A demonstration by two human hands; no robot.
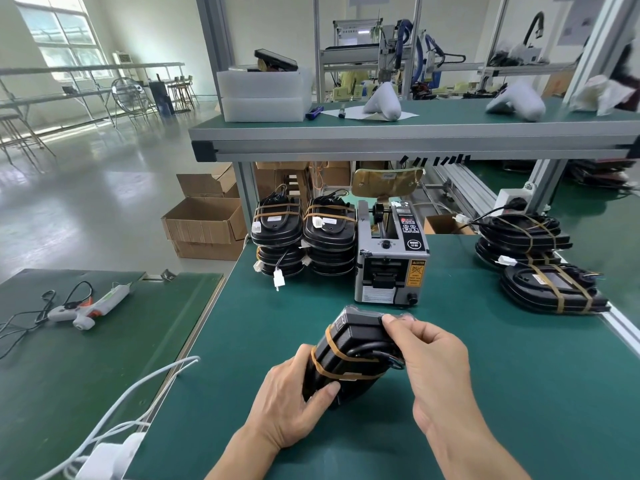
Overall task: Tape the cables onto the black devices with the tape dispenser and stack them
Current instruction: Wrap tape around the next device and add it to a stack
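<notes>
I hold one black device [349, 344] above the green table, with a coiled cable and two tan tape bands across it. My left hand [294, 407] grips its near left edge, thumb on top. My right hand [433, 362] holds its far right end, fingers curled over the cable. The grey tape dispenser [391, 265] stands just beyond the device. Two stacks of taped devices [304, 237] sit to the dispenser's left. More devices with cables [540, 265] lie piled at the right.
A glue gun [90, 306] with its cord lies on the lower green bench at left. White cables [145, 386] and a white adapter cross the gap near me. An upper shelf [415, 133] overhangs the back of the table. Cardboard boxes [204, 220] stand on the floor.
</notes>
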